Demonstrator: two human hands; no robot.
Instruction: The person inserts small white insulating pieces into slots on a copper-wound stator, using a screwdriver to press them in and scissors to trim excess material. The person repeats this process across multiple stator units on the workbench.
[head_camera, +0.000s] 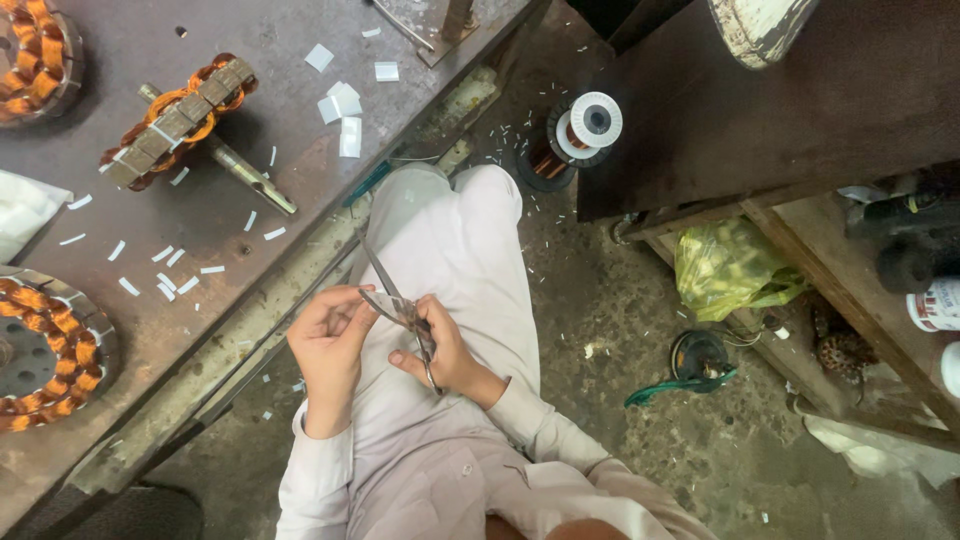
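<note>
My right hand (445, 352) is closed around the handles of a pair of metal scissors (398, 300), whose blades point up and away over my knee. My left hand (330, 335) pinches a small clear or pale strip of sheet (378, 303) against the blades. Both hands rest above my lap, over light-coloured trousers (455, 230). Whether the blades are cutting the strip I cannot tell.
A dark metal workbench (200, 200) on the left carries copper-wound motor stators (45, 350), a wound rotor on a shaft (180, 120) and scattered white paper strips and squares (340, 105). On the floor stand a spool of copper wire (580, 130) and a yellow-green plastic bag (730, 265). A wooden shelf (850, 270) is at right.
</note>
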